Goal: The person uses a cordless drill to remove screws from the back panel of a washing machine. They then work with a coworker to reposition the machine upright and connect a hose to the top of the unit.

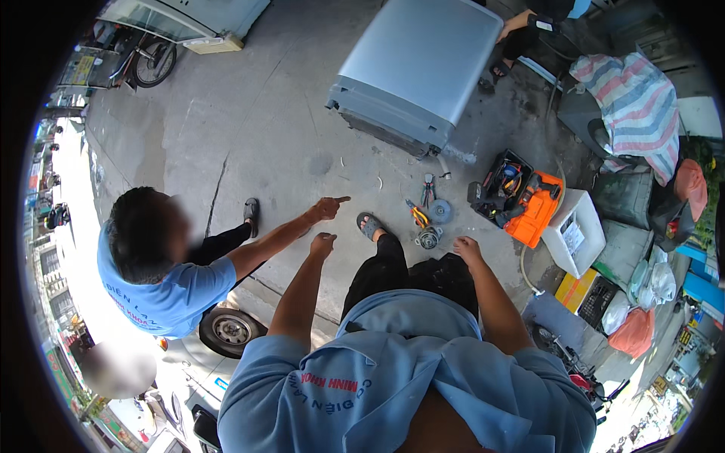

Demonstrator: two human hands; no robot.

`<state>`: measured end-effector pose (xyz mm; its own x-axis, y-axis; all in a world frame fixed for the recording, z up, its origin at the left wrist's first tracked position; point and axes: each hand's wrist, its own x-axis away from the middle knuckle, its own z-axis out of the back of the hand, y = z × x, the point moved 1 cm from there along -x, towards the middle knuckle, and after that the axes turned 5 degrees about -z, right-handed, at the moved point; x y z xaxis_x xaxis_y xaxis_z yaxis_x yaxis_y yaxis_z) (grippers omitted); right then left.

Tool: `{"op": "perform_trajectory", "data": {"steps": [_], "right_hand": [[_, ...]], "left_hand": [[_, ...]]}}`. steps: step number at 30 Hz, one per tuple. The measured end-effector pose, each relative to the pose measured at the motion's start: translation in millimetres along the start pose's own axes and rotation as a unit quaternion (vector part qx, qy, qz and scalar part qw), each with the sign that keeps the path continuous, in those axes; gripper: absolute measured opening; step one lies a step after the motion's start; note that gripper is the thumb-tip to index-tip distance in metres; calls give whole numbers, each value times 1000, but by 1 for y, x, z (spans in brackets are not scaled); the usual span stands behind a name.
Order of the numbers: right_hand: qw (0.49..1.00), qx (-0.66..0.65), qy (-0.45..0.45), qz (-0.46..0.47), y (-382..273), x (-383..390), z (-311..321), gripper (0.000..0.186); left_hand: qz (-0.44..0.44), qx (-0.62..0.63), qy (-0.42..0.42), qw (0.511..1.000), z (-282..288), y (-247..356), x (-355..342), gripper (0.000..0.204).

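Note:
My left hand point(323, 244) hangs in front of me with its fingers curled in and nothing visible in them. My right hand point(467, 250) is held out at the right, fingers loosely bent and apart, without anything in it. On the ground between them, nearer the right hand, sits a round metal machine part point(429, 238). Yellow-and-orange pliers point(417, 214), dark-handled pliers point(428, 190) and a grey round disc point(439, 211) lie just beyond it. Neither hand touches these things. Farther off, a large grey appliance resembling a washing machine point(415, 60) lies tipped on the concrete.
A co-worker's pointing hand point(328, 208) reaches in from the left. Another person's hand point(516, 24) is at the appliance's far corner. At right stand an open orange-and-black toolbox point(535, 211), a white foam box point(585, 245) and a striped sack point(634, 106). A car wheel point(231, 330) is left.

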<state>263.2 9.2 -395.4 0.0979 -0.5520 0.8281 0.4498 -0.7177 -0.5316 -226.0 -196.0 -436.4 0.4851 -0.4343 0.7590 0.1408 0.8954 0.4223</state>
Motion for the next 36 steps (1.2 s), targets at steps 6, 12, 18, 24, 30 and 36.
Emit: {"op": "perform_trajectory", "data": {"steps": [6,12,18,24,30,36], "right_hand": [[993,101,-56,-2,-15,-16,-63,31],[998,-47,-9,-35,-2,-21,-82,30],[982,-83,17,-168,64,13,-118,30],[984,-99,6,-151,113,-58,-174,34],[959,285,7,-2,117,-231,-199,36],[838,533,66,99,117,-411,-177,26]], "left_hand": [[-217,204,-125,946,-41,141,5,35],[-136,240,-169,946,-43,188,25,30],[-219,144,89,961,-51,261,-104,46],[-557,-78,319,763,-67,402,-211,59],[-662,-157,274,680,-105,415,-261,67],[-662,-188,309,656,-125,393,-282,70]]}}
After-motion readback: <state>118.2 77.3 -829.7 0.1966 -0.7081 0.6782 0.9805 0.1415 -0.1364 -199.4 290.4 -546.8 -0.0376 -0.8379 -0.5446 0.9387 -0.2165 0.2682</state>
